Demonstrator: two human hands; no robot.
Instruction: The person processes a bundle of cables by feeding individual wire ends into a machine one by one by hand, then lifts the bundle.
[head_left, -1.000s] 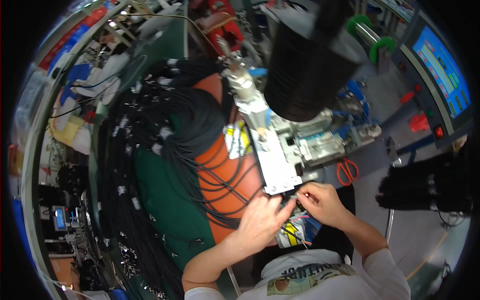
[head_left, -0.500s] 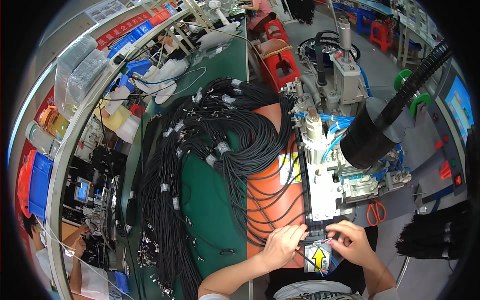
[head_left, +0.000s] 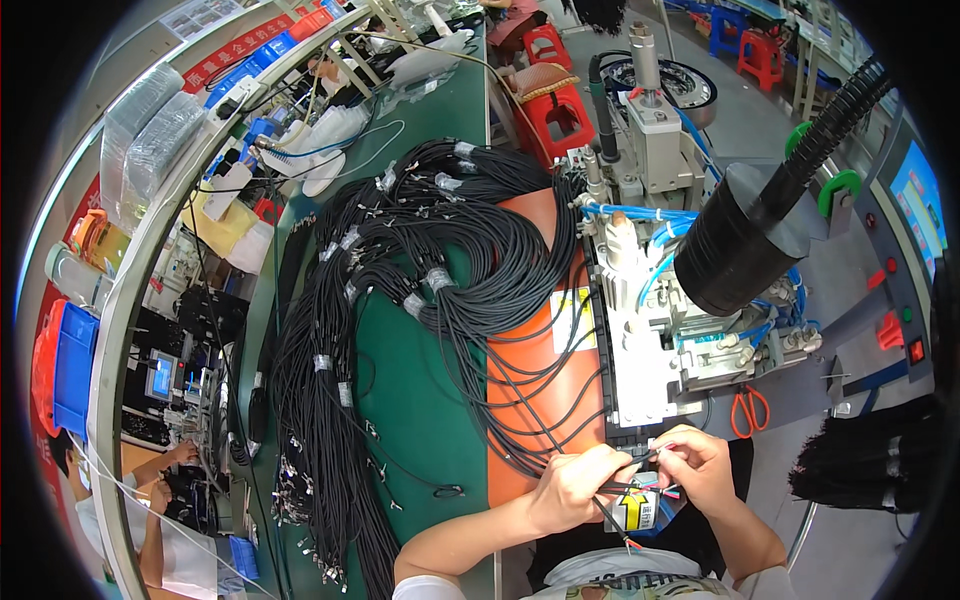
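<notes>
While the left hand [head_left: 585, 482] clasps the cables [head_left: 608, 515] just off the machine's [head_left: 640, 380] near end and the right hand [head_left: 698, 465] pinches their wires [head_left: 673, 492], the cables look light and bendy, best held away from those seemingly fragile wires.

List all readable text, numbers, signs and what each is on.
Wording not copied; locations only:
Red banner, upper left: large pale characters.
Lower label: yellow arrow, dark characters beside it.
White shirt: dark lettering, partly cut off.
Label on orange mat: too small to read.
Right screen: too small.
Left screen: too small.
Wall sheet, top left: too small.
</notes>
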